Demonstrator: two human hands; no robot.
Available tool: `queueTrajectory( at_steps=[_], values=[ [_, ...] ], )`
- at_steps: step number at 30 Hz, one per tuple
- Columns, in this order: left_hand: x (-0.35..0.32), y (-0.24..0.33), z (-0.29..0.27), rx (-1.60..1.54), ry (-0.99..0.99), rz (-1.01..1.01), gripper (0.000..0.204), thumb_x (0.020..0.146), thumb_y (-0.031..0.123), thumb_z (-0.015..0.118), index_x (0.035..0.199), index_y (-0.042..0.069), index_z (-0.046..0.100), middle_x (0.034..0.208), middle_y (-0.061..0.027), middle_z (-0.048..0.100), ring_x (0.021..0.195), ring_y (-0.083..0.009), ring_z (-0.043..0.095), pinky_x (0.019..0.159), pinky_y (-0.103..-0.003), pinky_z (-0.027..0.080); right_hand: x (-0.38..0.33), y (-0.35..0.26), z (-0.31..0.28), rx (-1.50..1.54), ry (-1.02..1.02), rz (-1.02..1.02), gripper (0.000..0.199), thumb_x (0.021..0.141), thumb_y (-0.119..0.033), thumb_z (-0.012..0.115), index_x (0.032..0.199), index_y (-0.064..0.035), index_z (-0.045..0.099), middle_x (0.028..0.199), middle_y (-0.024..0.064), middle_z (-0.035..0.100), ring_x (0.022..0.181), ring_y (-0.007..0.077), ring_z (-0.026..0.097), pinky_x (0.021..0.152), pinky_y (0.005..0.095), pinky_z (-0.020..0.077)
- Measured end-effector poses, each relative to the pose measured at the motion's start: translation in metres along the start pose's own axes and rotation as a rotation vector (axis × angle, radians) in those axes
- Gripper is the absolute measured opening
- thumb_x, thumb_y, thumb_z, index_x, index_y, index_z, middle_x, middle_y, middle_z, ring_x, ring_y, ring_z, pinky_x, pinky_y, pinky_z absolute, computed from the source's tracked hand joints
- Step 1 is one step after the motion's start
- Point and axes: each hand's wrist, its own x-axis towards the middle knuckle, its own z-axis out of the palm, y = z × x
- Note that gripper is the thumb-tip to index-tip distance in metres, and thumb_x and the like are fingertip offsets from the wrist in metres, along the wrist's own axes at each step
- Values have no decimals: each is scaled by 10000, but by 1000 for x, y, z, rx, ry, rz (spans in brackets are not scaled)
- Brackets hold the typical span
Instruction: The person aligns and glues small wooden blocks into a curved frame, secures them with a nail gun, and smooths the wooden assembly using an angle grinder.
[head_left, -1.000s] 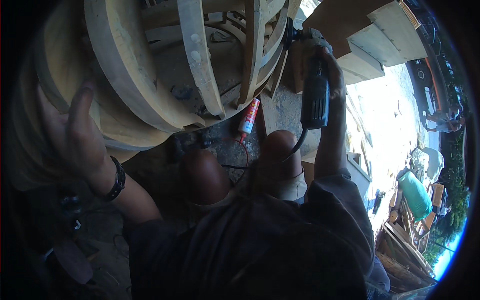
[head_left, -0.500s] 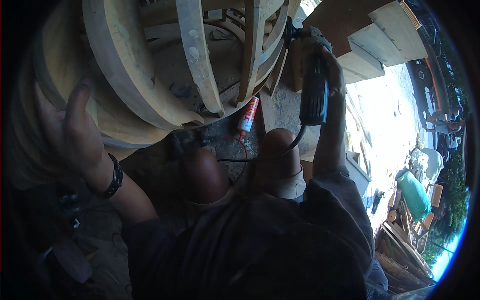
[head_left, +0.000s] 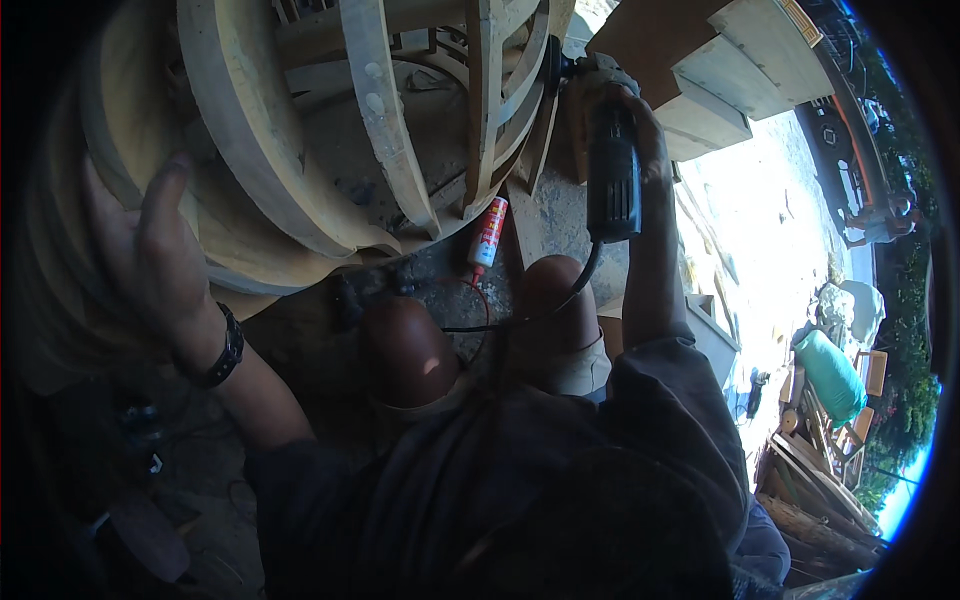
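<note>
My right hand [head_left: 645, 135] is wrapped round a dark angle grinder [head_left: 613, 180], held upright with its cord trailing down past my knees. The grinder's black disc [head_left: 553, 68] is at the right side of a large rounded frame of curved wooden ribs [head_left: 385, 120]; whether it touches the wood I cannot tell. At the frame's left side, my left hand [head_left: 165, 250] grips one of the curved ribs, thumb on the near side and fingers partly hidden in shadow behind its edge. A red and white glue bottle [head_left: 488, 235] lies on the floor between the frame and my knees, nozzle toward me.
Brown and pale wooden boxes [head_left: 715, 90] stand beyond the grinder. The black cord [head_left: 590, 268] crosses between my knees. To the right are a green sack [head_left: 832, 378] and a heap of scrap wood [head_left: 820, 490]. Another person [head_left: 885, 220] is far off on the right.
The whole view has shifted slightly, so the boxes, grinder and bottle appear a little farther left. Both hands keep their holds, with the grinder's disc still by the ribs.
</note>
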Motion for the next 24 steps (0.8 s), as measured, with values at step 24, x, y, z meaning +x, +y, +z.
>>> queueTrajectory(
  at_steps=[24],
  values=[
    [-3,-1,-2,-64,-19,-23,745,840,-47,612,1535,-95,346,1562,-251,421,1459,-345,412,1229,-452,310,-13,5,9,132,43,24,211,954,-201,692,1074,-28,672,914,136,711,728,267,722,676,412,649]
  ],
)
